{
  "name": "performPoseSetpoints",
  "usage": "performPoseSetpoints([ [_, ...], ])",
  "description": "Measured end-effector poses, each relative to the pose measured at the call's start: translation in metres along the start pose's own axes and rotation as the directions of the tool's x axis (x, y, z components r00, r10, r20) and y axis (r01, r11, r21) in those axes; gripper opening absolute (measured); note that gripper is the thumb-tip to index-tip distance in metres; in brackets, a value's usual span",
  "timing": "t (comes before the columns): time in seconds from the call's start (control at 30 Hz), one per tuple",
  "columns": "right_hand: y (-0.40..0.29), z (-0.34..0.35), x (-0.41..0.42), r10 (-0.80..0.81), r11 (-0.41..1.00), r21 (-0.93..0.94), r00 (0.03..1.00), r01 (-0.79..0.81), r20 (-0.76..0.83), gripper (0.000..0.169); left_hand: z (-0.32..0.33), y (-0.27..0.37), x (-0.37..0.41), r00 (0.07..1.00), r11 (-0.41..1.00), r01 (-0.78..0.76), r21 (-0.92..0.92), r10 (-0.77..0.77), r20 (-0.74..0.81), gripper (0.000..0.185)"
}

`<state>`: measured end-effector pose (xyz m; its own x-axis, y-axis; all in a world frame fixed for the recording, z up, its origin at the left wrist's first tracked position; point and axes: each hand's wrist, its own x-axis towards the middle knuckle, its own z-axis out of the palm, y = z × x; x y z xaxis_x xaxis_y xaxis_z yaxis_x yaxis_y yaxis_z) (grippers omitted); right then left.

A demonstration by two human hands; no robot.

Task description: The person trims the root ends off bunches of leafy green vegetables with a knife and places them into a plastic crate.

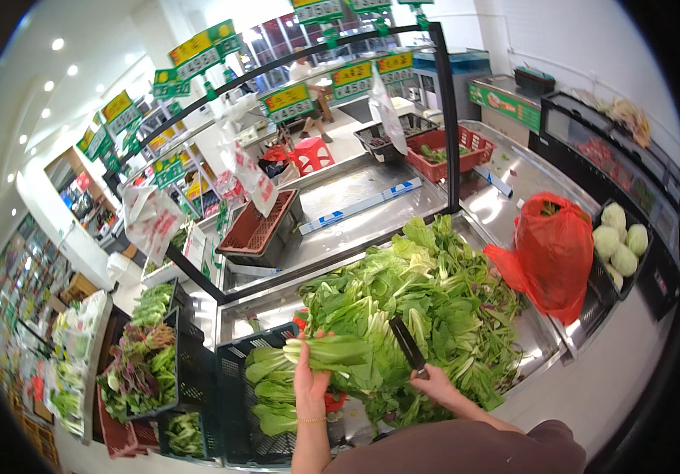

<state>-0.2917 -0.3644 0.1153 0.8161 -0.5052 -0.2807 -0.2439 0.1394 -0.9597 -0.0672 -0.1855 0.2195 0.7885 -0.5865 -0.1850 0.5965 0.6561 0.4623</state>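
Note:
My left hand [311,376] holds a head of leafy greens [340,351] with its pale stem end to the left. Beneath and left of it, a dark plastic crate [230,403] holds several similar heads laid side by side [272,391]. In my right hand [435,384] is a knife [407,343] with a dark blade, gripped by the handle and pointing away from me. Its blade is over a large heap of loose leafy greens [452,296] on the metal stall counter. The blade and the held head are apart.
A full red plastic bag [553,255] stands right of the heap, beside a crate of pale round vegetables [618,240]. A black frame post [451,118] rises behind. Left are stacked crates of greens [144,367]. Beyond lie a brown basket [260,228] and hanging price signs [286,103].

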Motion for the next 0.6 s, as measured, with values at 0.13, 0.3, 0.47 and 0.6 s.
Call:
performPoseSetpoints([
  [0.13,-0.004,0.01,-0.013,0.18,0.94,0.264,0.972,-0.215,0.15,0.014,-0.06,0.005,0.042,0.979,0.982,-0.052,-0.184,0.014,-0.202,0.026],
  [0.3,-0.015,-0.001,-0.044,0.27,0.871,0.333,0.918,-0.362,0.291,0.016,-0.094,0.006,0.039,0.97,0.95,-0.008,-0.312,-0.068,-0.232,0.027],
  [0.47,-0.03,0.002,-0.065,0.254,0.855,0.379,0.923,-0.355,0.29,0.022,-0.108,0.001,0.041,0.932,0.963,-0.101,-0.249,0.004,-0.363,0.03],
  [0.6,-0.038,0.003,-0.072,0.245,0.775,0.502,0.915,-0.383,0.319,0.021,-0.122,0.01,0.032,0.967,0.957,0.045,-0.287,-0.114,-0.229,0.041],
])
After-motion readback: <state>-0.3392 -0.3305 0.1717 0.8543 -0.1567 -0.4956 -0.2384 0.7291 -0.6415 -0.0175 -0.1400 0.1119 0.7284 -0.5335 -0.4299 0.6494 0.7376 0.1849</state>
